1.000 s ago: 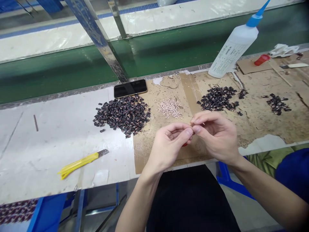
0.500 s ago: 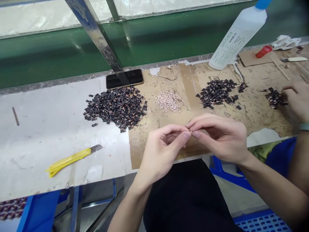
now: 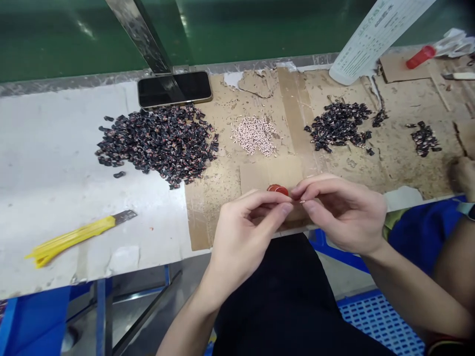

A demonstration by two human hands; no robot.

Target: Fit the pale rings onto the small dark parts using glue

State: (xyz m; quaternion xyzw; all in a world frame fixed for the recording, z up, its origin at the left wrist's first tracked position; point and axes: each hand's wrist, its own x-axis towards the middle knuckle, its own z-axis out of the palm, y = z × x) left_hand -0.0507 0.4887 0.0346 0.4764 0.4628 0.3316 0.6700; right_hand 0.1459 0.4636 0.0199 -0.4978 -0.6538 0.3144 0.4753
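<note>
My left hand (image 3: 248,227) is closed in a pinch, thumb against index finger; whatever sits between the tips is too small to make out. Beside it, my right hand (image 3: 343,212) pinches a tiny pale piece (image 3: 302,201) between thumb and finger. The fingertips of both hands almost meet above the front of the cardboard (image 3: 256,170). Just behind them lies a red round object (image 3: 278,189), partly hidden by my fingers. Farther back is a small heap of tiny pinkish pieces (image 3: 255,135). A large heap of small black pieces (image 3: 163,141) spreads to its left.
A yellow utility knife (image 3: 77,238) with its blade out lies front left. Behind the large heap rests a phone (image 3: 174,89). Rightward are black pieces (image 3: 337,123), a white bottle (image 3: 374,39), a red cap (image 3: 420,57) and another person's hand (image 3: 465,175).
The view has tilted down. My fingertips have drawn slightly apart, and the red round object now shows behind them. The other person's hand has left the small black pile at right.
</note>
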